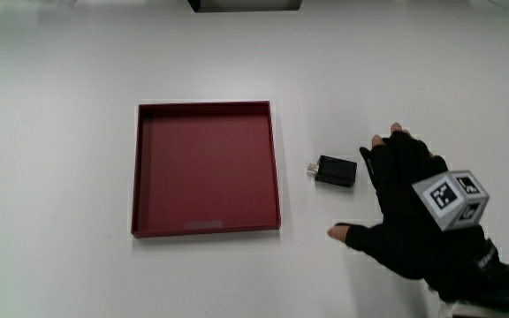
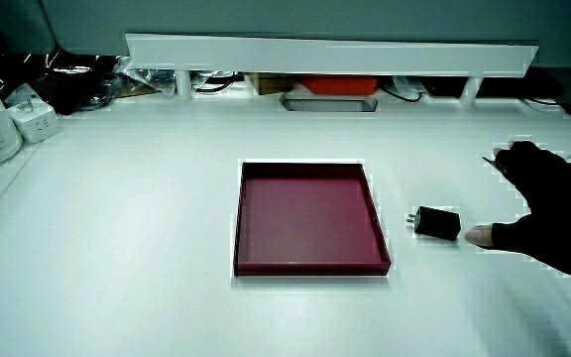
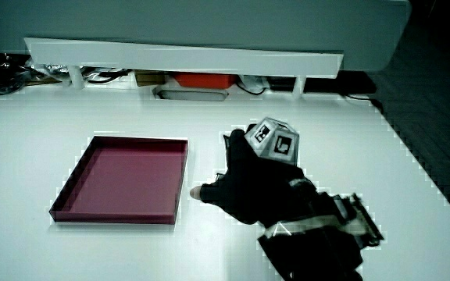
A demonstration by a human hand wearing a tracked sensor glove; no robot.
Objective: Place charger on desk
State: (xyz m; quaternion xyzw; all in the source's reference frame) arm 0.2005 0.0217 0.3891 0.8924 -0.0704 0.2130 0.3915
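Charger [image 1: 336,170] lies flat on the white table [image 1: 60,71], between the red tray [image 1: 277,177] and the hand [image 1: 414,208], just beside the tray's outer wall but not touching it. Small black block, metal prongs point toward the tray. In a side view the charger [image 2: 436,223] sits apart from the tray [image 2: 380,238], with the thumb tip close to it.

Hand rests on the table beside the charger, fingers spread and relaxed, gripping nothing. Thumb sticks out toward the tray, nearer to the person than the charger; the other fingertips [image 1: 394,132] reach slightly farther from the person than the charger. Small gap between fingers and charger in the main view, no contact seen. Patterned cube [image 1: 453,199] on the back of the glove, black-and-white markers on its faces. Forearm runs off toward the person at the table's edge.

In a side view the hand [image 3: 248,183] covers the charger, so it can't be seen there; cube [image 3: 274,142] shows on top, tray [image 3: 69,199] well apart from the wrist.

Tray is square, shallow, nothing in it but a faint pale mark on the floor near the wall closest to the person.

Low white partition [image 2: 330,52] runs along the table's edge farthest from the person, with cables and an orange-red item [image 2: 330,86] under it
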